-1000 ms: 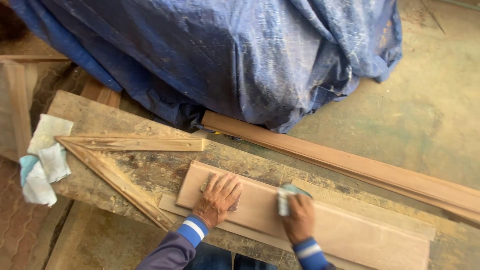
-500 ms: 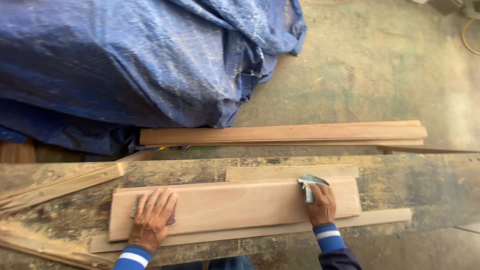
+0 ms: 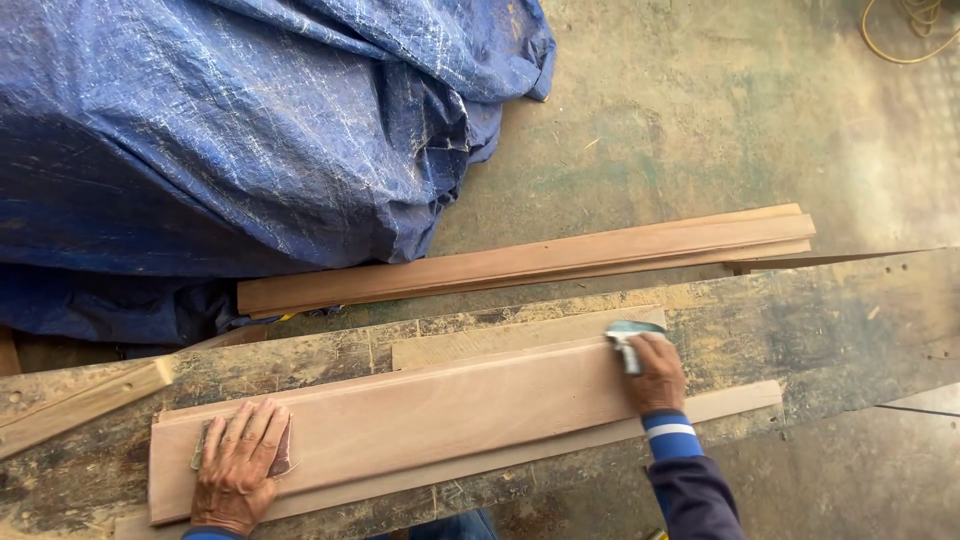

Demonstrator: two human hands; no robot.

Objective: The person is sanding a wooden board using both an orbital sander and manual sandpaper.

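A long reddish wooden board [image 3: 430, 420] lies flat along a worn workbench [image 3: 820, 320]. My left hand [image 3: 238, 468] presses flat on the board's left end, fingers spread over a small dark piece of sandpaper [image 3: 283, 455]. My right hand [image 3: 655, 372] grips a folded teal-backed sandpaper pad [image 3: 625, 340] against the board's right end. Thin wooden strips lie under and beside the board, one [image 3: 520, 340] behind it and one [image 3: 730, 400] sticking out in front on the right.
A large blue tarpaulin [image 3: 230, 130] covers a bulky heap behind the bench. A long moulded wooden plank [image 3: 530, 260] lies between tarp and bench. A wooden batten [image 3: 80, 400] rests on the bench's left end. Concrete floor [image 3: 720, 120] beyond, with yellow cord [image 3: 905, 30] top right.
My right hand has slid the pad along the board to its right end. The view has swung right. My left hand stays pressed on the left end.
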